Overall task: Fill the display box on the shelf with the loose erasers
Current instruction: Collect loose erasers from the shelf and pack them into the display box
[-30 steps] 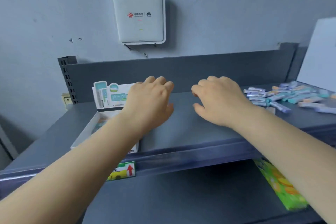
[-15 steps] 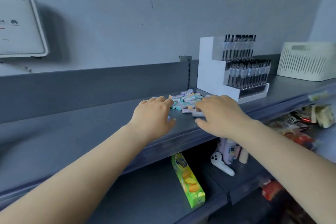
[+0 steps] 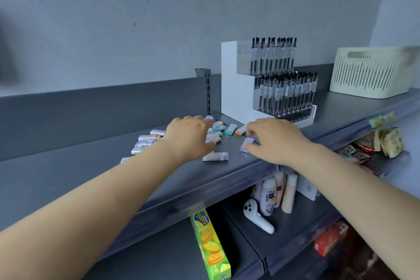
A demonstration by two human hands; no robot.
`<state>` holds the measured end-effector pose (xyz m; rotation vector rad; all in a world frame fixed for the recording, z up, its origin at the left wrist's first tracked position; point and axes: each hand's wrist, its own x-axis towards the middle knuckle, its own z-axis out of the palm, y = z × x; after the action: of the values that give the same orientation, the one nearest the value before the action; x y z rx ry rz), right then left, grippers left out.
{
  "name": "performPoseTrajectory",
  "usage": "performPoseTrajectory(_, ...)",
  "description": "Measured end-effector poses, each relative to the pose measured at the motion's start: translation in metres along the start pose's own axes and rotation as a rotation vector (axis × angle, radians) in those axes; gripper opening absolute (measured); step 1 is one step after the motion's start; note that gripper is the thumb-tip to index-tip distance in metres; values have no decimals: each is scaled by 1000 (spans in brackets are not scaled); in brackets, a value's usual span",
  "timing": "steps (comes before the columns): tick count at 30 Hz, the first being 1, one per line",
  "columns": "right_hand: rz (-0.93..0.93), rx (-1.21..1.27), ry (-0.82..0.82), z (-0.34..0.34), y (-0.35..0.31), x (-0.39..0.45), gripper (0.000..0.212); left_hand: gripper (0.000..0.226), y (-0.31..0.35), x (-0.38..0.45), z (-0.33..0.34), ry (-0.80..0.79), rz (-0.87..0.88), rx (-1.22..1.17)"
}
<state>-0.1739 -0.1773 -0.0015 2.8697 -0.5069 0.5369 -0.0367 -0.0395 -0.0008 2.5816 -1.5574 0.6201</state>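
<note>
Several loose erasers (image 3: 145, 142) in purple, teal and orange wrappers lie scattered on the grey shelf (image 3: 68, 173). My left hand (image 3: 188, 136) hovers palm down over the middle of the pile, its fingers curled onto the erasers with the tips hidden. My right hand (image 3: 272, 141) is at the pile's right edge. Its thumb and forefinger pinch the ends of a purple eraser (image 3: 247, 143) that lies on the shelf. Another purple eraser (image 3: 216, 157) lies between my hands near the front edge. The display box is out of view.
A white stand of black pens (image 3: 236, 91) is just behind my right hand, and a cream slatted basket (image 3: 368, 73) sits farther right. The shelf below holds a green biscuit box (image 3: 211, 245), bottles (image 3: 270, 193), a white controller (image 3: 256, 216) and snack packets (image 3: 381, 143).
The view swung right, from the display box to the eraser pile. Both hands moved onto the pile, and my right thumb and forefinger closed on a purple eraser.
</note>
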Motion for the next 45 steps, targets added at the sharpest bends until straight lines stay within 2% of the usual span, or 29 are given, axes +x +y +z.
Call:
performPoseTrajectory(9, 63, 131, -100, 32, 28, 69, 31, 38, -26, 77, 32, -123, 19, -15)
performPoseTrajectory(13, 87, 108, -154, 48, 34, 93, 28, 37, -34, 103, 47, -175, 43, -45)
performPoseTrajectory(22, 267, -36, -198, 73, 29, 125, 21, 27, -45, 115, 59, -226, 116, -197)
performPoseTrajectory(25, 313, 33, -195, 77, 30, 131, 13, 23, -46, 113, 60, -253, 131, -246)
performPoseTrajectory(32, 384, 220, -281, 67, 27, 126, 13, 13, -44, 111, 54, -250, 118, -344)
performPoseTrajectory(37, 366, 341, -132, 69, 33, 120, 34, 14, -45, 113, 42, -176, 100, -381)
performPoseTrajectory(40, 309, 490, -45, 64, 36, 114, 30, 20, -46, 112, 32, -138, 89, -371)
performPoseTrajectory(45, 245, 782, 97, 53, 31, 102, 19, 13, -53, 99, 14, -86, 13, -412)
